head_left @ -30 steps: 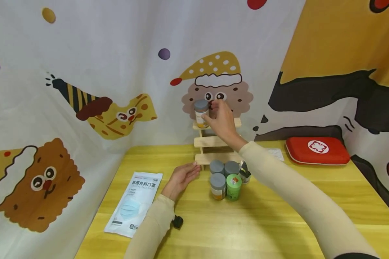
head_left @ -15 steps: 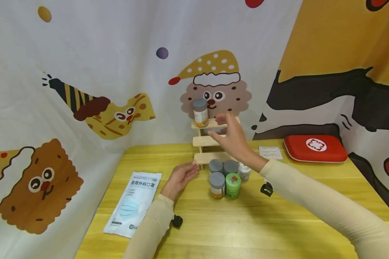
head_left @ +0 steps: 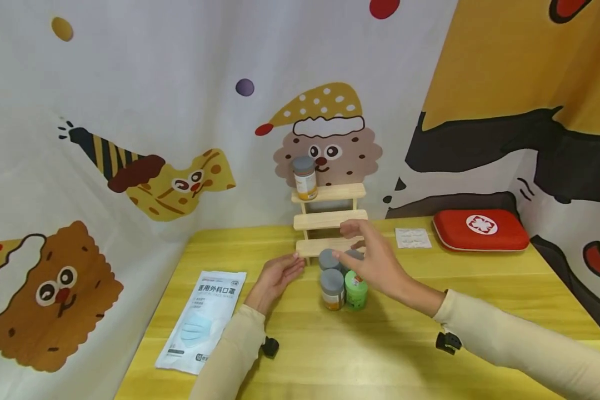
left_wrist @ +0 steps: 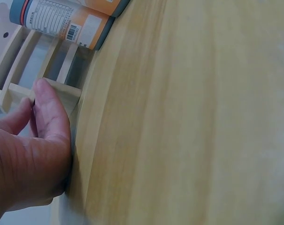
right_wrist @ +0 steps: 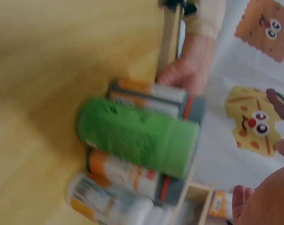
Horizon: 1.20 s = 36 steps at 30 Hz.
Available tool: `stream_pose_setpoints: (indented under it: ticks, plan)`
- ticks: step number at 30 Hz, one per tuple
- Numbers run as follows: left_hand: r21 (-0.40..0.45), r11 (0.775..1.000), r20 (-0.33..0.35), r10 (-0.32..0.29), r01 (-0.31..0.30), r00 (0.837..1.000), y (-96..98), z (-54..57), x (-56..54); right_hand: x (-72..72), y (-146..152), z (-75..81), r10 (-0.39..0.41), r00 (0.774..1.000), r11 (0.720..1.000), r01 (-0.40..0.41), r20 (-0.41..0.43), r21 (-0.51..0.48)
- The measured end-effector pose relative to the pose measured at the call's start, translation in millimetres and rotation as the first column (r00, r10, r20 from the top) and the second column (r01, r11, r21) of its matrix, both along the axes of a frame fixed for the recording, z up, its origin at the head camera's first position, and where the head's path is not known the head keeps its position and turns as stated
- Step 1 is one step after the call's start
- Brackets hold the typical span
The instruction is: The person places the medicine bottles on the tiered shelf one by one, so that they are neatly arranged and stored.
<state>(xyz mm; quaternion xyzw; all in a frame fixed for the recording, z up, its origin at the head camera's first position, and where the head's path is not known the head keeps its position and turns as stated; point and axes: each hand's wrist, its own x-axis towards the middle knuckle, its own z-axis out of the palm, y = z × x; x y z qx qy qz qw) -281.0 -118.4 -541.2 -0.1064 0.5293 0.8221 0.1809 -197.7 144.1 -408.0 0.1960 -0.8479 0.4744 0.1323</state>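
My left hand (head_left: 276, 278) rests its fingertips at the left end of the lowest step of a three-step wooden stand (head_left: 330, 220). In the left wrist view, its nearly straight fingers (left_wrist: 50, 110) touch the stand's leg. My right hand (head_left: 375, 261), thumb and fingers spread and holding nothing, hovers over a cluster of bottles in front of the stand. Among them are a green canister (head_left: 356, 291) and several grey-lidded bottles (head_left: 333, 289). A white bottle (right_wrist: 106, 199), hidden by the hand in the head view, lies beyond them. Another grey-lidded bottle (head_left: 305, 179) stands on the top step's left.
A face mask packet (head_left: 202, 319) lies on the table (head_left: 300, 361) at left. Right of the stand are a small paper slip (head_left: 413, 238) and a red first-aid case (head_left: 481, 230). A cartoon-printed curtain (head_left: 180, 83) hangs behind.
My right hand has let go of the grey-lidded bottle on the top step and come down and right to the bottle cluster. My left hand stays at the stand.
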Motion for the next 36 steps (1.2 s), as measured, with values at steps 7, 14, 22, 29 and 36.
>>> stream_pose_setpoints:
  ticks: [7, 14, 22, 29, 36]
  plan:
    - [-0.004, 1.0, -0.01, -0.006, 0.006, 1.0, -2.3, -2.8, 1.2, 34.4, 7.2, -25.6, 0.008, 0.997, 1.0, -0.007, 0.074, -0.023]
    - [-0.005, 1.0, -0.016, -0.008, 0.008, 1.0, -2.0, -2.7, 1.8, 54.7, 16.4, -59.4, -0.085, 0.994, 0.996, 0.087, 0.067, -0.022]
    - [-0.003, 1.0, -0.014, -0.002, 0.002, 1.0, -2.5, -2.3, 2.8, 61.1, 12.2, -80.5, -0.161, 0.985, 0.986, 0.163, 0.059, -0.032]
    - [-0.027, 1.0, -0.025, -0.017, 0.016, 1.0, -2.5, -2.0, 5.0, 61.9, 3.5, -86.7, -0.215, 0.97, 0.976, 0.218, 0.111, -0.017]
    - [-0.026, 1.0, -0.02, -0.014, 0.014, 1.0, -2.5, -1.0, 4.6, 59.6, -1.6, -89.6, -0.232, 0.962, 0.972, 0.234, 0.146, 0.0]
